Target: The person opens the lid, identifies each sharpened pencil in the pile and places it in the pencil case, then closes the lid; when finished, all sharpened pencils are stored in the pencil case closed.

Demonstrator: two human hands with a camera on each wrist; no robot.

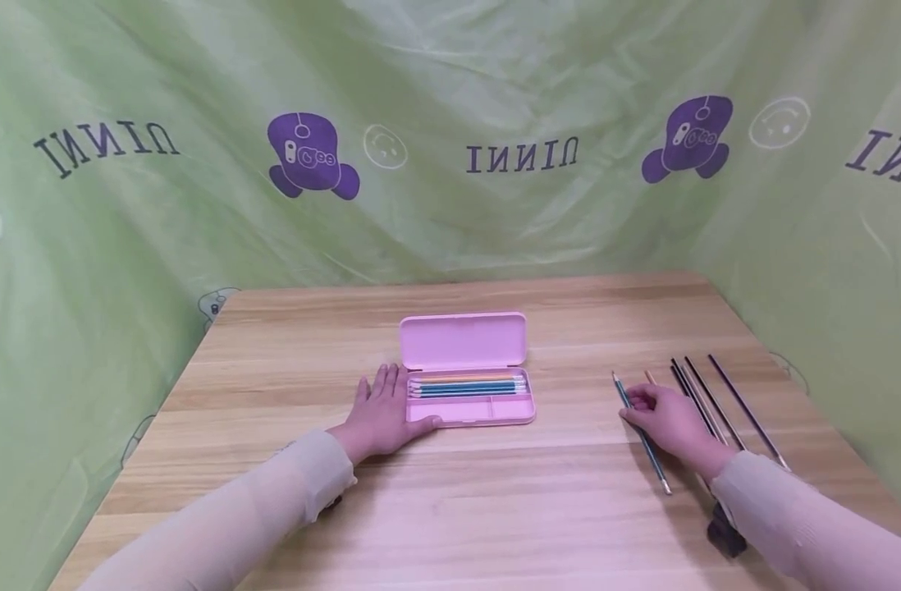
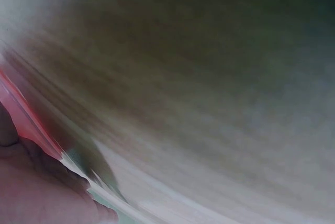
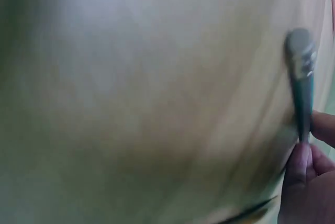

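My right hand (image 1: pixel 668 423) pinches a teal pencil (image 1: pixel 653 461) with a white eraser end; in the right wrist view the pencil (image 3: pixel 302 88) sits between thumb and fingers. An open pink pencil case (image 1: pixel 450 410) stands mid-table with its lid raised. Several pencils (image 1: pixel 465 387), teal and one orange, lie side by side in its back compartment. Against the case's left side, my left hand (image 1: pixel 380 420) rests with fingers spread and the thumb along the front edge. In the left wrist view only part of the left hand (image 2: pixel 42 192) shows beside the pink case (image 2: pixel 31 122).
Several more pencils lie right of and under my right hand, among them a dark purple one (image 1: pixel 746 406) and a black one (image 1: pixel 712 398). The wooden table (image 1: pixel 509 501) meets a green printed curtain (image 1: pixel 450 222) at the back and sides.
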